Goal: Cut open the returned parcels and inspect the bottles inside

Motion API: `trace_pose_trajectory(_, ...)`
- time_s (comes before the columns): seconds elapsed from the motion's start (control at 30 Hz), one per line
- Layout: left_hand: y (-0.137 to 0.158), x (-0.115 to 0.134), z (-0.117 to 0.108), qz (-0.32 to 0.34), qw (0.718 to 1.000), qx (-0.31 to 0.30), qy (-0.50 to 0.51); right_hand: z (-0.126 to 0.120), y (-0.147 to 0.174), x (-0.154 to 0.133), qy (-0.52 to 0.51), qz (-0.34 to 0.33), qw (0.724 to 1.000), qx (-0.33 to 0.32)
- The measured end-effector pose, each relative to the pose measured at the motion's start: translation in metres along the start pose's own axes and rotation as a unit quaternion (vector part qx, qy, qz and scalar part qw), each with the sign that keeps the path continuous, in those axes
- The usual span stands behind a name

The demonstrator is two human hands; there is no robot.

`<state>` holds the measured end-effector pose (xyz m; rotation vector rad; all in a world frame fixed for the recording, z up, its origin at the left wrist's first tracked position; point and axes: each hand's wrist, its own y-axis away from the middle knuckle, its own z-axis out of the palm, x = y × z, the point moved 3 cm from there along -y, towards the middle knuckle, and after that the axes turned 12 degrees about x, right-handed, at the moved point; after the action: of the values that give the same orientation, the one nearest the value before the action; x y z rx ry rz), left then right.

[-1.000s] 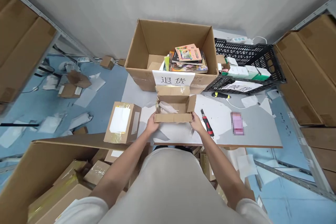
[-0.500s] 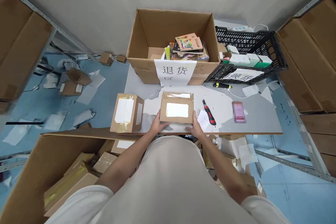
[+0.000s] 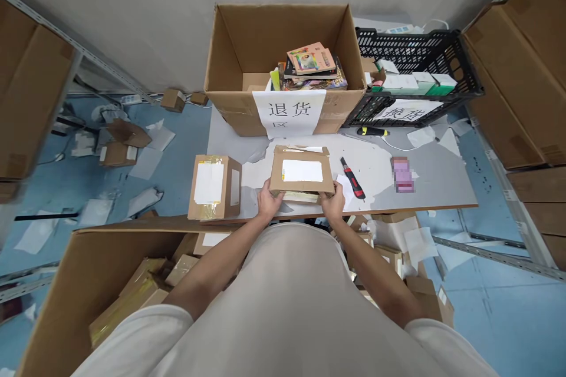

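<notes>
A small cardboard box [image 3: 305,187] with a white label lies on the table in front of my body. Its top flap is raised at the near edge, and a pale, cream-coloured item [image 3: 301,196] shows in the gap beneath; its kind is unclear. My left hand [image 3: 269,200] grips the flap's near left corner. At the near right corner, my right hand [image 3: 333,201] holds the same flap, fingers closed on its edge. Just right of the box lies a red and black utility knife [image 3: 352,179] beside a scrap of white paper. A taped cardboard box [image 3: 228,185] stands to the left.
Behind is a large open carton [image 3: 234,109] holding books [image 3: 312,62], with a paper sign [image 3: 289,112]. A black plastic crate [image 3: 409,41] stands beside it. A yellow-black cutter [image 3: 372,131] and a pixelated pink item [image 3: 403,175] lie rightward. A deep carton [image 3: 88,271] of parcels sits below left.
The box's flap has come up at the near edge, showing the pale item inside. Both hands have shifted onto the flap's corners. The view has tilted slightly.
</notes>
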<state>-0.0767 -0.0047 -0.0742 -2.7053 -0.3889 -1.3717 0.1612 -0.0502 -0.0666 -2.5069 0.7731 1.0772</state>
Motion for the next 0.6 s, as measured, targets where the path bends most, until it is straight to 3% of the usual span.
trace_pose_trajectory(0.1, -0.001, 0.001, -0.003, -0.008, 0.999, 0.031, 0.008, 0.000, -0.002, -0.005, 0.050, -0.040, 0.998, -0.014)
trace_pose_trajectory(0.33, -0.001, 0.005, -0.011, 0.011, 1.000, 0.005, -0.020, -0.005, -0.008, -0.023, 0.169, -0.222, 0.956, -0.086)
trace_pose_trajectory(0.47, -0.002, 0.007, -0.020, -0.012, 1.000, 0.012, 0.000, -0.012, -0.008, -0.038, 0.141, -0.276, 0.942, -0.129)
trace_pose_trajectory(0.6, 0.007, 0.022, -0.033, -0.002, 0.995, 0.024, 0.096, -0.045, -0.006, -0.046, 0.099, -0.326, 0.930, -0.136)
